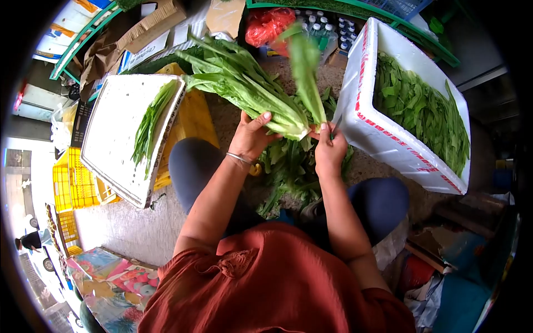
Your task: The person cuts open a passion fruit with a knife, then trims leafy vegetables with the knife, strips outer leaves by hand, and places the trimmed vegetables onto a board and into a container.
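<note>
In the left hand [251, 135] sit long, pale-ribbed leafy greens [252, 91]

Leaves [244, 83] look smooth, glossy — the white box [383, 144] matt foam, the bracelet [239, 158] shiny metal.

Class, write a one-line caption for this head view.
Left hand holds leafy greens, right hand a leaf, beside a foam box.

At one o'clock, a leaf [308, 72] is appearing blurred and a blue crate [395, 6] is running off the top edge; at two, the right hand [331, 152] is mostly hiding a dark object [332, 135].
</note>
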The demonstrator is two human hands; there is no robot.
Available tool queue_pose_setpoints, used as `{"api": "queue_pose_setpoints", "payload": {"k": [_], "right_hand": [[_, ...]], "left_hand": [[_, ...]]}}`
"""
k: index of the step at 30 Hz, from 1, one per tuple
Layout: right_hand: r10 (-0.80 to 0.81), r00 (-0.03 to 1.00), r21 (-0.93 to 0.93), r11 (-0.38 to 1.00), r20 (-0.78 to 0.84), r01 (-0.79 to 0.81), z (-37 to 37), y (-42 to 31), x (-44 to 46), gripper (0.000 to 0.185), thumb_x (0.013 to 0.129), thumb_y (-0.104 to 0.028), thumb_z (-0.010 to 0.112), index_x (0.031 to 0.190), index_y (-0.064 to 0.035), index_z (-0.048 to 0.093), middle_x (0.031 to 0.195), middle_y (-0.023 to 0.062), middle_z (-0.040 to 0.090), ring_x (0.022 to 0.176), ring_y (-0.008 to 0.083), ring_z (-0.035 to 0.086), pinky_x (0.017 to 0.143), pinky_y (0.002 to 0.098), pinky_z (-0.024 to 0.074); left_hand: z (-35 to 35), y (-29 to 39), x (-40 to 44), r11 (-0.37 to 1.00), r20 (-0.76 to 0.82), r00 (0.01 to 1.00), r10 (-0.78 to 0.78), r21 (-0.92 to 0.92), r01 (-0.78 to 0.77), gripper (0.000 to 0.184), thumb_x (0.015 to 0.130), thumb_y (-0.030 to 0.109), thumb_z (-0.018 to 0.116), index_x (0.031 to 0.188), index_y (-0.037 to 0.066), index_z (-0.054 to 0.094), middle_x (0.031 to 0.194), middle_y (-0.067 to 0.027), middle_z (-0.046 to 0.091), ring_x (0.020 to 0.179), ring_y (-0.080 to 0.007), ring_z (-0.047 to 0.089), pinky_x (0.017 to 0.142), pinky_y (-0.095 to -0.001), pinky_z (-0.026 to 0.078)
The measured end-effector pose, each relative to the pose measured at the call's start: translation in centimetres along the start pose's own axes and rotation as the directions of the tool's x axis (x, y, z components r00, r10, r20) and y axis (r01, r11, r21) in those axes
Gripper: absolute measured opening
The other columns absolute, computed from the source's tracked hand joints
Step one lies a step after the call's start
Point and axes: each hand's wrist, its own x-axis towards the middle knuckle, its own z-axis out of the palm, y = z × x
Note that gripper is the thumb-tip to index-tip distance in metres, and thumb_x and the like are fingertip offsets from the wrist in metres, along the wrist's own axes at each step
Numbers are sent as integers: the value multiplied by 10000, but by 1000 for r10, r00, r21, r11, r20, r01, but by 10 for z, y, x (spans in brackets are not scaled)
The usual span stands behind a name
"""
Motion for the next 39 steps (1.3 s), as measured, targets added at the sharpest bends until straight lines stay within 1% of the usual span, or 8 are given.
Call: {"api": "queue_pose_setpoints", "payload": {"k": [4,8,14,20,22,24,30,39], "right_hand": [[583,805,30,808,108,-589,-9,-12,4,454,843,-370,571,1008,47,496,965,186,607,835,234,635,435,214,350],[432,760,321,720,486,-615,-10,-32,-3,551,797,-434,609,1077,25,487,1048,155,590,864,238,631,402,182,286],[133,947,186,964,291,-192,1,-33,-5,395,776,-177,678,1104,12,564,857,51,609,638,60,526,446,163,355],[-307,890,-96,929,336,357,1,-18,-7,404,753,-103,687,1118,10,557,981,86,624,834,119,585,764,269,466],[-254,916,29,966,311,258,5,-18,-13,358,790,-85,649,1115,21,545,876,56,605,749,80,544,653,208,450],[165,979,137,974,121,-181,5,-28,-19,366,839,-234,602,1104,13,550,787,34,569,646,60,491,530,187,391],[-129,903,233,972,410,33,21,-15,-41,654,879,-215,527,1358,43,165,822,10,503,715,73,443,696,194,369],[-285,915,-66,947,284,315,35,-17,-40,419,891,-164,500,1257,18,409,972,90,586,880,156,559,773,256,434]], "left_hand": [[-1,4,3,994,32,999,41,-106,-37,497,749,60,630,1161,193,388,1138,-54,500,1042,-280,499,760,-480,440],[-2,7,3,991,166,984,72,-125,-51,558,706,12,608,1212,115,395,1119,-73,521,1057,-292,492,845,-509,410],[-2,9,1,998,132,991,-31,-55,39,542,744,42,566,1248,87,371,1227,-119,449,1104,-303,465,900,-507,381],[1,0,5,993,206,978,-17,-114,42,724,716,499,647,1254,107,362,1246,-120,437,1154,-312,426,917,-515,367],[0,0,7,983,180,982,-49,-168,80,738,723,543,606,1268,111,359,1275,-112,421,1188,-322,388,942,-523,336],[1,2,10,980,146,988,-41,-185,68,731,714,543,611,1252,107,376,1259,-112,435,1175,-316,399,936,-515,345],[0,1,11,944,92,993,-68,-316,94,680,714,536,582,1184,70,426,1176,-118,499,1056,-291,497,788,-428,459],[-8,-5,14,935,73,988,-134,-320,151,632,736,566,518,1138,80,477,1136,-109,531,1021,-279,516,772,-446,463]]}}
